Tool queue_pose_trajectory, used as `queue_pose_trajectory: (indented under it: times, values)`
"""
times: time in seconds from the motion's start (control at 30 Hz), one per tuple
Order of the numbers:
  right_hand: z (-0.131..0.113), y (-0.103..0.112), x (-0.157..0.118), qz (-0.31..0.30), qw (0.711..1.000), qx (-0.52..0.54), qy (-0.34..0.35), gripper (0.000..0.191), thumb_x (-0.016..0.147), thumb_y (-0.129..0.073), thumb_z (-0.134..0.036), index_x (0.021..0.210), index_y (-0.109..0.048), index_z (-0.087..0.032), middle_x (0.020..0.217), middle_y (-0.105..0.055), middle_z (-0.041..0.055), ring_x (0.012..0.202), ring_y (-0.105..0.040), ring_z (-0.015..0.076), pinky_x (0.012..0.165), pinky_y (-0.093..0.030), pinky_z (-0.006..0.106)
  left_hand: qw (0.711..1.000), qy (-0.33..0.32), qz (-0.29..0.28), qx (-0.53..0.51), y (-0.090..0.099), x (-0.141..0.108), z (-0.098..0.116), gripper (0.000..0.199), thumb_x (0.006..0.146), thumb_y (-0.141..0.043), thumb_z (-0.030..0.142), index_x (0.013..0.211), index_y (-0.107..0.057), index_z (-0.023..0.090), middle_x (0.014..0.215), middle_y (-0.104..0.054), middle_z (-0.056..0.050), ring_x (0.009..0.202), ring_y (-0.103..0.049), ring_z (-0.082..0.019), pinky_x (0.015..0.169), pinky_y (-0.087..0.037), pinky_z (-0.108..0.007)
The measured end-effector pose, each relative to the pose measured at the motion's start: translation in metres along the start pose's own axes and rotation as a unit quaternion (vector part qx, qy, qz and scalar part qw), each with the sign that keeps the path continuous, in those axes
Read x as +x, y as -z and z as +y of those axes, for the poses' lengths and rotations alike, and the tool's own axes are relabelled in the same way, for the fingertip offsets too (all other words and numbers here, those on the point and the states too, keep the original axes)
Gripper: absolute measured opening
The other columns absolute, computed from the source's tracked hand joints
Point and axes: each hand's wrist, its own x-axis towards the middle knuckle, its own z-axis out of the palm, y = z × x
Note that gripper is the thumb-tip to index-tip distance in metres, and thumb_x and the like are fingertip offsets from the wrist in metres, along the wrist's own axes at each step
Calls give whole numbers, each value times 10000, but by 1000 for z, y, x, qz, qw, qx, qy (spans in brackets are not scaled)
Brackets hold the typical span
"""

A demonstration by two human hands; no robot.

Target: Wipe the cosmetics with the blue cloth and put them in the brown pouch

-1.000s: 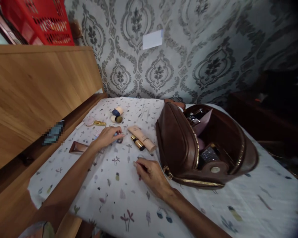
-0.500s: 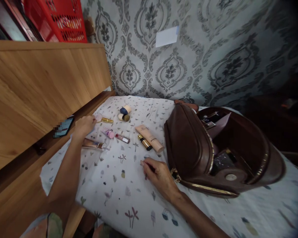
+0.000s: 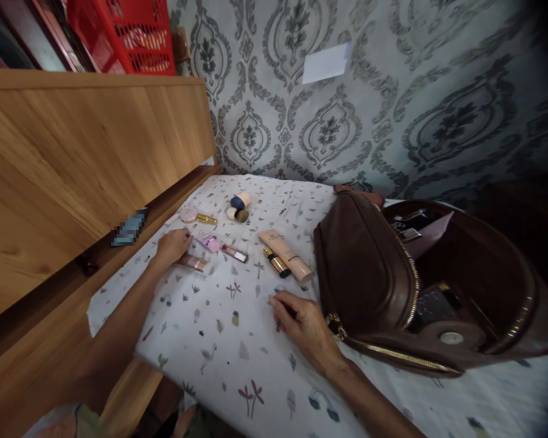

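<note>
My left hand (image 3: 174,246) is low over the cloth, its fingers bent together and their tips partly hidden; anything in them I cannot make out. Just below it lies a flat brown case (image 3: 192,263) with a clear end. To its right are a pink-and-white tube (image 3: 207,241) and a small dark red lip gloss tube (image 3: 234,253). Behind it sit a round pale pink item (image 3: 189,213) and a gold tube (image 3: 206,219). My right hand (image 3: 304,322) rests on the cloth, fingers loosely curled and apart, holding nothing, below a peach squeeze tube (image 3: 287,255) and a black-and-gold tube (image 3: 276,262).
An unzipped brown leather bag (image 3: 363,261) stands at the right with items inside. Small brushes or sponges (image 3: 240,201) lie toward the back. A phone (image 3: 130,228) is on the wooden ledge at left, beside a wooden panel (image 3: 95,134). A red basket (image 3: 137,36) stands above.
My left hand has moved from beside the round pink item toward me, to the brown case. My right hand stays in place. The view has shifted slightly left.
</note>
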Motion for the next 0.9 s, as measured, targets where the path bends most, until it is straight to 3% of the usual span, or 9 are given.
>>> queue_pose_trajectory:
  times: [0.13,0.27,0.4,0.47,0.6,0.7,0.8,0.9]
  values:
    - [-1,1,1,2,1000,-8,1,387,959,-444,-399,616,-470,-220,526,-490,-27,503,-483,126,530,-369,245,999,-22,23,-32,1,24,10,309,963,-437,371,1126,-668,248,1098,-731,-75,1078,-651,-258,855,-490,-315]
    - [-1,0,1,1,1000,-10,-3,382,958,-441,-394,619,-473,-219,523,-498,-26,506,-485,128,528,-360,247,998,0,42,-48,8,64,4,390,951,-466,258,1320,-573,191,1323,-634,-135,1177,-616,-286,941,-487,-364]
    - [0,0,0,0,1000,-13,-3,393,965,-435,-407,622,-479,-219,521,-488,-25,502,-470,128,515,-349,246,999,-10,13,-41,8,99,-4,525,920,-590,292,1425,-487,193,1515,-463,-156,1307,-520,-328,1024,-463,-473]
    - [0,0,0,0,1000,-12,-5,399,969,-436,-413,622,-477,-220,520,-484,-24,499,-465,128,506,-347,243,999,-25,-12,-36,4,109,-5,559,889,-653,336,1415,-499,223,1512,-472,-131,1338,-490,-319,1064,-437,-486]
    - [2,0,1,-3,1000,-20,0,399,972,-431,-414,630,-492,-218,513,-486,-25,493,-468,129,508,-352,241,998,-41,-40,-25,-4,118,-9,561,792,-730,325,1330,-582,274,1439,-559,-109,1322,-508,-326,1025,-454,-393]
    - [3,0,2,-2,1000,-24,2,392,970,-436,-406,630,-483,-218,522,-501,-24,497,-496,129,517,-363,240,999,-33,-32,-21,-4,119,-17,435,832,-680,372,1253,-630,274,1358,-616,-116,1245,-568,-322,972,-474,-391]
    - [3,-1,2,-4,1000,-24,0,388,970,-444,-405,631,-476,-218,538,-516,-20,514,-527,133,523,-373,236,1000,15,-5,-14,-4,118,-28,423,896,-580,378,1279,-616,202,1351,-604,-200,1223,-585,-361,948,-479,-456]
    - [2,-1,1,-6,1000,-25,-1,392,974,-440,-410,633,-476,-219,539,-510,-20,516,-529,135,521,-372,236,998,59,-8,-13,-8,118,-40,495,835,-631,390,1230,-644,91,1221,-648,-300,1142,-626,-438,888,-495,-516]
